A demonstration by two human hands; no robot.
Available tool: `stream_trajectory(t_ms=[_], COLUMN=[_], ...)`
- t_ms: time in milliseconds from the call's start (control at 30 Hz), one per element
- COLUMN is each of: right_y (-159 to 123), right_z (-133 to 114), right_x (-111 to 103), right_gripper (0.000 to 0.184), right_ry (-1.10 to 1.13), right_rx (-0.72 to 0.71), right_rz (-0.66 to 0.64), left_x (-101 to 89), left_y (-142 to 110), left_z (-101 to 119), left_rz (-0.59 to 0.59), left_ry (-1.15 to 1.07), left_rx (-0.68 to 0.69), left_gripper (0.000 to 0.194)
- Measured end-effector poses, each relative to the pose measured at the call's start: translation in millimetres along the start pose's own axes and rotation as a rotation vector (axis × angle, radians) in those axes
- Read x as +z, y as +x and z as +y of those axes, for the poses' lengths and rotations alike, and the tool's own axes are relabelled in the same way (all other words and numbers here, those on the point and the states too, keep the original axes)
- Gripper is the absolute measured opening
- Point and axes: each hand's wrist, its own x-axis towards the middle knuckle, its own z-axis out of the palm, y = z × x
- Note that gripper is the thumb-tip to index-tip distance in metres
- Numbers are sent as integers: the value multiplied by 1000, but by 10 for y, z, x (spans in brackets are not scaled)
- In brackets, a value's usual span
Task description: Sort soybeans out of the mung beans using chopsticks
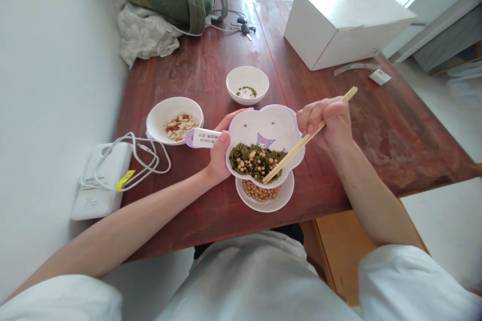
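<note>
Holding near the centre of the frame, with the left hand [219, 159], a flower-shaped bowl [244, 130] by its left side, thumb pressed down near the labelled handle [190, 138], other fingers partly hidden under the rim. Pinching a pair of wooden chopsticks [293, 152] with the right hand [333, 121], thumb and fingers pressed together around the upper part. Lying, with their long axis, aslant from upper right to lower left, across the right side of the flower-shaped bowl. Reaching with the tips into the mixed beans [246, 160], which lie to the lower left of the right fingers, along the near edge. Nearer to the chopsticks, clearly, with the right hand; nearer to the handle with the left. Impossible to tell if touching the bowl's right rim with the right fingers.

Partly covered from above, just below: a white bowl [289, 194] of soybeans [259, 193]. To the left, near the handle, a bowl [155, 120] with peanuts [181, 123]; above centre, a small bowl [235, 79] with few green beans [251, 91].
</note>
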Motion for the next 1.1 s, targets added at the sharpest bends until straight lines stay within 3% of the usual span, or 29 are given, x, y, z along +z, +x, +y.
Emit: stream_trajectory(t_ms=[233, 567, 700, 967, 1100], right_y=[-5, 2, 5, 9, 1], right_z=[-17, 5, -15, 2, 21], right_x=[-21, -48, 8, -6, -19], right_gripper=[70, 70, 69, 65, 64], right_ry=[11, 15, 34, 83, 66], right_rx=[-45, 2, -32, -53, -32], right_rz=[27, -48, -51, -118, -94], left_x=[-13, -28, 0, 15, 0], left_y=[-6, -11, -3, -9, -14], left_z=[-23, -25, -10, -6, -44], left_rz=[10, -16, -8, 24, 0], left_ry=[-2, -17, -11, 16, -38], left_rx=[-9, 9, 11, -16, 29], left_gripper=[63, 58, 66, 64, 62])
